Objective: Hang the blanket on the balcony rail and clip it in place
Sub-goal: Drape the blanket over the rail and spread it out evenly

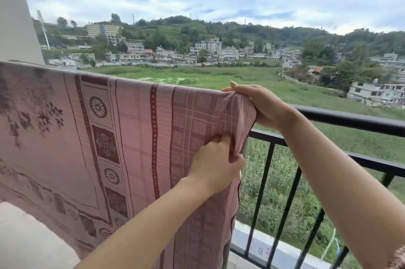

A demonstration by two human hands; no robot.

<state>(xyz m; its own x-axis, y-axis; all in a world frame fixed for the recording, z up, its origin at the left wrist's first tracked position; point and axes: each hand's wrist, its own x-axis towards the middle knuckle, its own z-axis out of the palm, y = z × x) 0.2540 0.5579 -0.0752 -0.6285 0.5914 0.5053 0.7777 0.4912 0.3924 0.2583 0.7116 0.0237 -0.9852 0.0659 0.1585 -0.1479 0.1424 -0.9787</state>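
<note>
A pink blanket [131, 128] with dark red flower and grid patterns hangs over the black balcony rail [350, 118], covering it from the left wall to the middle of the view. My right hand [260, 104] grips the blanket's right edge on top of the rail, fingers curled over the far side. Lower down, my left hand [215, 164] pinches the same hanging edge a little below the rail. No clip is in view.
The rail runs bare to the right, with black vertical bars [266, 192] and a low concrete kerb [278, 251] beneath. A white wall [15, 16] stands at the left. Pale floor [28, 238] lies at lower left. Beyond are a field and houses.
</note>
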